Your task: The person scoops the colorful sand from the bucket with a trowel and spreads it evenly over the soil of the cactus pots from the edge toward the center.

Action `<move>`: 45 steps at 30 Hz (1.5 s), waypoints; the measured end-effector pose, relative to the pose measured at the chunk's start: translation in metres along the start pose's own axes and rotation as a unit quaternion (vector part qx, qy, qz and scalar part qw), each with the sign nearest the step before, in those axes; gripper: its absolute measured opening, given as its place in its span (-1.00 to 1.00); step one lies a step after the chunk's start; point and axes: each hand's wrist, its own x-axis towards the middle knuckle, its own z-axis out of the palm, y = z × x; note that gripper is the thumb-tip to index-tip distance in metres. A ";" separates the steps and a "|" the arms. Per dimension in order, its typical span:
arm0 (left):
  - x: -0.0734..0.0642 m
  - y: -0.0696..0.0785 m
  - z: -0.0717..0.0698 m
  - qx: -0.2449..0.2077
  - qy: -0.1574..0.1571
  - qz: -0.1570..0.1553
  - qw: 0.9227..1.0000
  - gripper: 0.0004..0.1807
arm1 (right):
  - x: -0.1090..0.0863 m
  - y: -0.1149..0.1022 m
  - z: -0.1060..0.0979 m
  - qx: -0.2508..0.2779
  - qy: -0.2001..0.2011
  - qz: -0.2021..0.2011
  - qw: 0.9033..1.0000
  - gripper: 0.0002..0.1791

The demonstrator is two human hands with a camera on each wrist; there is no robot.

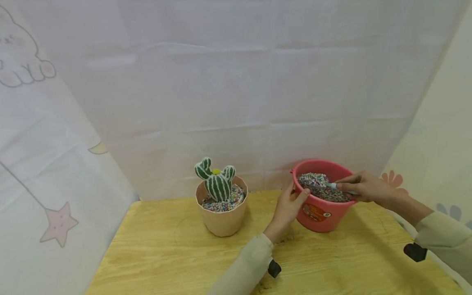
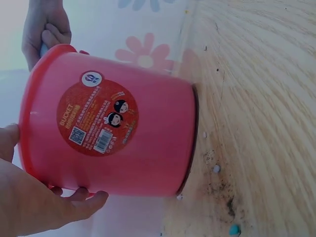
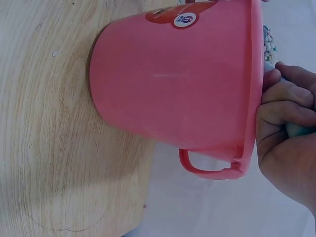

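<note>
A pink bucket (image 1: 324, 215) with a round red label (image 2: 98, 118) stands on the table, partly filled with small multicoloured pebbles (image 1: 328, 193). My left hand (image 1: 287, 205) grips its rim on the left side, thumb at the edge and fingers along the outer wall. Over the bucket's right rim, my right hand (image 1: 363, 187) is curled round the pale blue-green handle of a small shovel (image 1: 332, 185). A heap of pebbles (image 1: 312, 179) hides the shovel's blade. In the right wrist view, fingers (image 3: 284, 103) wrap the handle beside the rim.
A beige pot (image 1: 223, 221) holding pebbles and a knitted green cactus (image 1: 218, 186) with a yellow top stands left of the bucket. The wooden table (image 1: 155, 246) meets a pale cloth backdrop (image 1: 221, 102). A few loose pebbles (image 2: 217, 169) lie near the bucket's base.
</note>
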 end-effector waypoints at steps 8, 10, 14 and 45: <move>-0.006 0.007 -0.013 0.030 0.018 -0.044 0.998 -0.36 | -0.005 -0.005 0.003 0.020 0.011 0.002 1.000 -0.48; -0.010 0.008 -0.020 0.038 0.015 -0.042 0.998 -0.40 | -0.006 -0.006 0.004 0.025 0.012 0.000 1.000 -0.47; -0.021 0.012 -0.035 0.061 0.007 -0.034 0.998 -0.45 | -0.008 -0.006 0.006 0.037 0.017 0.006 0.999 -0.47; -0.108 0.085 -0.159 0.247 0.156 0.126 0.948 -0.57 | -0.032 -0.025 -0.002 -0.042 0.055 0.007 0.998 -0.38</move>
